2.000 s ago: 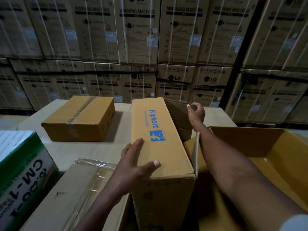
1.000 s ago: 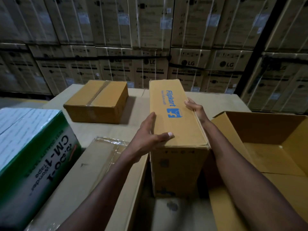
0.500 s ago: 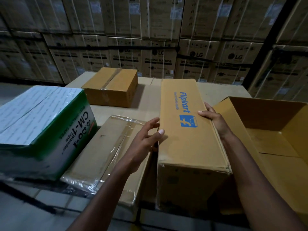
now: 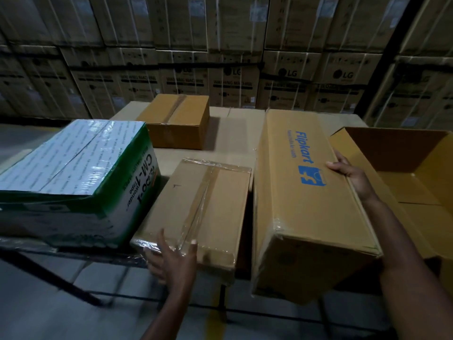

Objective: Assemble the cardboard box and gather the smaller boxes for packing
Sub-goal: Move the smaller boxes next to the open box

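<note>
A long brown Flipkart box [image 4: 306, 200] lies closed on the table, its near end jutting over the front edge. My right hand [image 4: 348, 173] rests on its right top edge, fingers curled over it. To its left lies a flat cardboard box wrapped in clear film [image 4: 196, 207]. My left hand [image 4: 171, 258] touches that box's near end with fingers spread. At the right stands a large open cardboard box [image 4: 404, 168], flaps up and nothing visible inside.
A green-and-white shrink-wrapped carton [image 4: 73, 177] sits at the table's left. A taped brown box [image 4: 176, 119] stands at the back. The cardboard-covered table [image 4: 235, 133] ends just before me, floor below. Stacked washing machine cartons [image 4: 232, 57] form a wall behind.
My left hand left the Flipkart box and moved down-left onto the film-wrapped box's near end. The Flipkart box's open flap was closed. My view pulled back, showing the table's front edge.
</note>
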`<state>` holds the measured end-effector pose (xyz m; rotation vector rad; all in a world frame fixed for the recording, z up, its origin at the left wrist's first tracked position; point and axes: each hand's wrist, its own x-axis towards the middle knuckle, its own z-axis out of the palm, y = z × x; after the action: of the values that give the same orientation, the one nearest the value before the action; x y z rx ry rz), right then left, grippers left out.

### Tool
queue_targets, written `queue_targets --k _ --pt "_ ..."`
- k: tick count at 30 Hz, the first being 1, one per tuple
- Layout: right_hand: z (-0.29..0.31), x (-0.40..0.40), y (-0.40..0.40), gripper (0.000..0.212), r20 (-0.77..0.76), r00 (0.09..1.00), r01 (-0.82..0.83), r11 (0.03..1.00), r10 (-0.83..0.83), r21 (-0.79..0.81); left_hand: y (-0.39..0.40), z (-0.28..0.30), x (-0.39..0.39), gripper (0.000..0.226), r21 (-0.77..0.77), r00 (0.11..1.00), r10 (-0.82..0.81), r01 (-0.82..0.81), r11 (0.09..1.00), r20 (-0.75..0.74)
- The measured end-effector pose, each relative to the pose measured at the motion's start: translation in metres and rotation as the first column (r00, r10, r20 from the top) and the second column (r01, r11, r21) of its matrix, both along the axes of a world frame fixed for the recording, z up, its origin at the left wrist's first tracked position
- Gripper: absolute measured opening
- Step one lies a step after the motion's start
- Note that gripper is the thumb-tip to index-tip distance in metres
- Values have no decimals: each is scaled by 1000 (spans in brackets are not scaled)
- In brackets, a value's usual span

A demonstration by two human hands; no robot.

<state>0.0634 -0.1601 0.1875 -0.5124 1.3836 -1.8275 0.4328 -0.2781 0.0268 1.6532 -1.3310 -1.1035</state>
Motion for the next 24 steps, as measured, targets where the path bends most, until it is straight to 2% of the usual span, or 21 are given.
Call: queue_targets --k 3,6,9,11,17,24 --pt "3 6 0 37 -11 1000 20 1000 -20 17 -13 -44 15 115 150 970 -141 172 974 -199" --pt "4 9 -3 40 -23 999 42 999 -41 34 -37 -112 12 110 143 934 -206 255 956 -291" --pt "4 9 -4 46 -14 999 46 998 -45 43 -29 -80 -1 121 103 938 -235 268 958 -254" --pt "4 9 -4 54 6 998 57 997 -57 43 -23 -51 -7 116 94 950 -215 242 966 -227" --pt "3 6 -6 55 11 997 77 995 -78 64 -55 -35 -45 106 134 956 -236 260 956 -175" --pt "0 0 -7 57 -10 999 51 997 -51 63 -122 -27 -117 107 106 923 -295 328 939 -247"
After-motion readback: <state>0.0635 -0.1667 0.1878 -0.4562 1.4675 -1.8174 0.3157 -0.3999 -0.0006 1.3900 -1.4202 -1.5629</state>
